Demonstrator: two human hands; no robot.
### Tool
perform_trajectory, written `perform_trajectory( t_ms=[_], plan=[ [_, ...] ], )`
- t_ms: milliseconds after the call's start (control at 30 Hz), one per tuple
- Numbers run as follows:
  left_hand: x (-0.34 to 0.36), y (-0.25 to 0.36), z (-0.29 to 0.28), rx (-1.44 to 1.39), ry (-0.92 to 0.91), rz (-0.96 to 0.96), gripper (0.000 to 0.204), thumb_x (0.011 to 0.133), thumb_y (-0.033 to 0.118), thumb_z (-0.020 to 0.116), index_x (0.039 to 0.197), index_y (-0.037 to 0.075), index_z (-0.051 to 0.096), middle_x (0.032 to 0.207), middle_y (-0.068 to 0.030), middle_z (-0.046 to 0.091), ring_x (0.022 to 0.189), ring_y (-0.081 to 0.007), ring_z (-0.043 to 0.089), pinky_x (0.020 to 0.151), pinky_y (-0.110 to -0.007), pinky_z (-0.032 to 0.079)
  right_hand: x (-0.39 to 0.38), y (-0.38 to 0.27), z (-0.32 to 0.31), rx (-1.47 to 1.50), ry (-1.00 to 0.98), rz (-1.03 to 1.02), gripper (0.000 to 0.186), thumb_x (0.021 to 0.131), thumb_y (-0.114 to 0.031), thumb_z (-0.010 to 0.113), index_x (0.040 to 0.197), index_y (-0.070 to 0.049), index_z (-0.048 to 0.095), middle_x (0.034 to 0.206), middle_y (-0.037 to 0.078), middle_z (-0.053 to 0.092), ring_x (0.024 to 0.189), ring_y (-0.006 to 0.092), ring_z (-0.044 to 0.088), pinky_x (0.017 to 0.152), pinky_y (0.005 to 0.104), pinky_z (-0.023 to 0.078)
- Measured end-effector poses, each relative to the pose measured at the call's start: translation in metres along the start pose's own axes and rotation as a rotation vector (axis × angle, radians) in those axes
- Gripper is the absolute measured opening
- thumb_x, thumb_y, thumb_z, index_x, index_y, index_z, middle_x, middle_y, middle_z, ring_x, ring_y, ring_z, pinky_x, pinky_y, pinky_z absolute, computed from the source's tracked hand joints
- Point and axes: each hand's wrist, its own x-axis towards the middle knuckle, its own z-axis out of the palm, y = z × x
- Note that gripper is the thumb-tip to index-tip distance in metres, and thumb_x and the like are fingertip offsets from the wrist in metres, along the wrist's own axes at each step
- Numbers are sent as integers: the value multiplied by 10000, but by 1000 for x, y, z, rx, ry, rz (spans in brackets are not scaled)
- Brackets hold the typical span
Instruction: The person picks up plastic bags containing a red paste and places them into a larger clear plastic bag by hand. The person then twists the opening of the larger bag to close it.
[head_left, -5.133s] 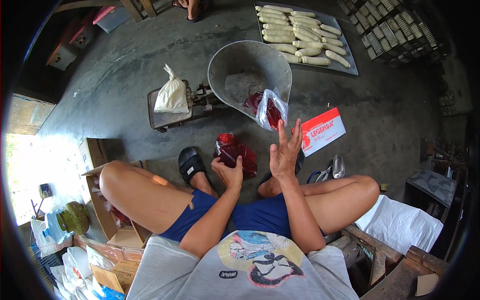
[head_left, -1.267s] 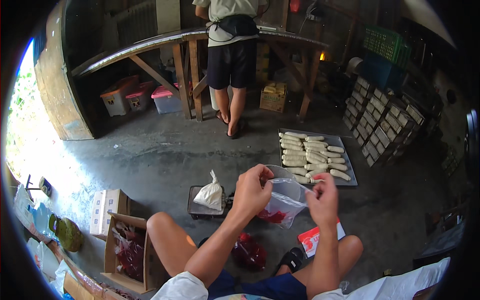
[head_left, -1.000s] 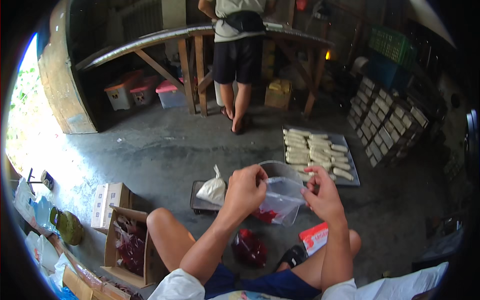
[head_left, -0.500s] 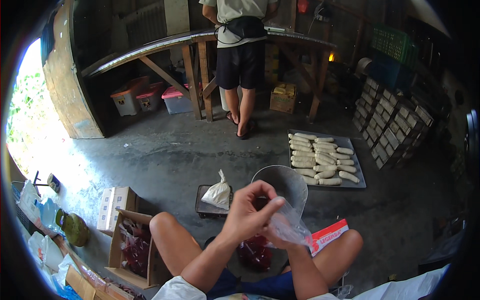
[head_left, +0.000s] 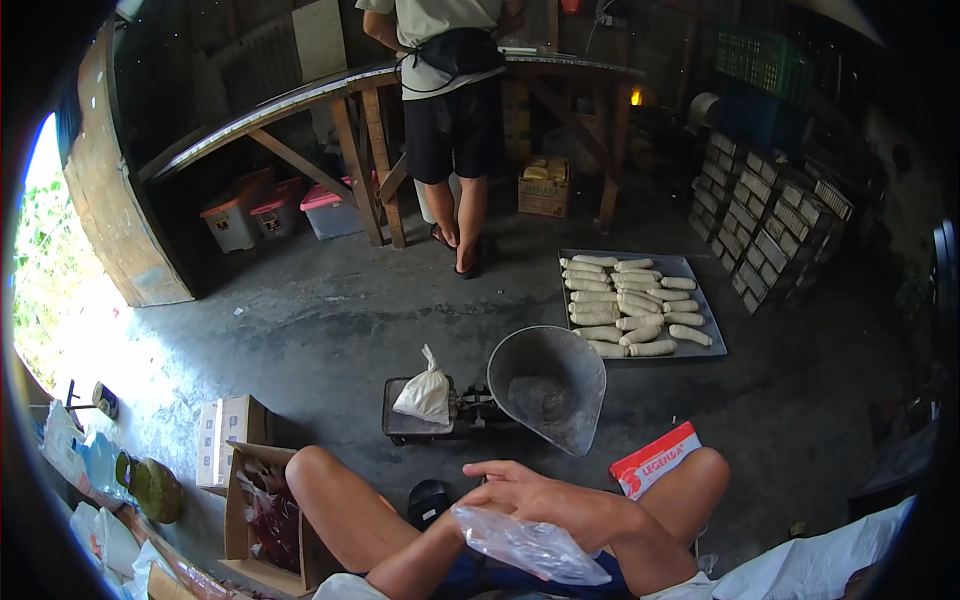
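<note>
Both my hands are together low in front of my lap. My right hand [head_left: 555,505] reaches leftward across the left one, its visible fingers stretched out. Of my left hand [head_left: 484,494] only a part shows, with its fingers mostly hidden. A clear plastic bag [head_left: 530,545], crumpled and seemingly unfilled, lies across my left wrist and the lower side of my right hand; which hand holds it I cannot make out. Beyond them stands a scale [head_left: 405,425] with a knotted bag of white powder [head_left: 425,393] on its plate and a grey metal scoop pan [head_left: 548,380] on its other side.
A red-and-white packet [head_left: 655,460] lies by my right knee. On my left, an open carton [head_left: 240,520] holds dark red bags. A tray [head_left: 712,330] of pale rolls lies farther right. Another person [head_left: 455,130] stands at a long bench [head_left: 250,118]; blocks [head_left: 765,220] are stacked right.
My hands have come down toward my lap, and the clear bag has moved down and left with them. The scoop pan now shows fully. My view has shifted slightly.
</note>
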Motion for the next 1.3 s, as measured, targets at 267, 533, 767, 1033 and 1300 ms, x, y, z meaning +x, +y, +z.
perform_trajectory(
  t_ms=[267, 533, 767, 1033, 1300],
  plan=[
    [-6, 5, 27, -109, -182, -160, 252, 988, 215, 568, 1130, 17, 633, 1012, -103, 666, 974, -222, 639, 821, -343, 507, -23, -7, 13, 895, 314, 565, 317, 850, -106, 695, 1149, -10, 655, 1169, 125, 638, 1290, 249, 458, 1084, 383, 350],
    [-12, 5, 24, 24, 181, 305, 323, 919, 111, 637, 1230, 55, 572, 1056, -65, 657, 994, -167, 628, 887, -307, 504, -17, -28, 8, 566, 238, 261, 283, 856, -246, 702, 1022, -20, 665, 1092, 136, 650, 1262, 340, 480, 1103, 505, 296],
    [8, 21, 10, 73, -144, 22, 294, 896, 178, 680, 1104, -7, 584, 1042, -136, 625, 968, -253, 613, 860, -338, 493, -26, -26, 10, 579, 474, 287, 172, 839, -241, 713, 772, -84, 684, 951, 148, 684, 1082, 361, 624, 1136, 539, 244],
    [16, 36, 4, 51, -158, -60, 279, 933, 229, 656, 1090, 4, 604, 1002, -112, 619, 940, -225, 617, 814, -339, 501, -26, -15, 9, 569, 600, 235, 275, 819, -338, 728, 734, -80, 692, 907, 115, 692, 1072, 320, 621, 1105, 508, 313],
    [4, 11, 32, 180, 126, 257, 294, 992, 216, 521, 1178, -7, 567, 1143, -197, 553, 1084, -349, 551, 930, -427, 440, -13, -30, 14, 373, 694, 229, 514, 926, -499, 583, 770, -13, 645, 808, 99, 623, 1116, 353, 572, 1095, 535, 333]
  ],
)
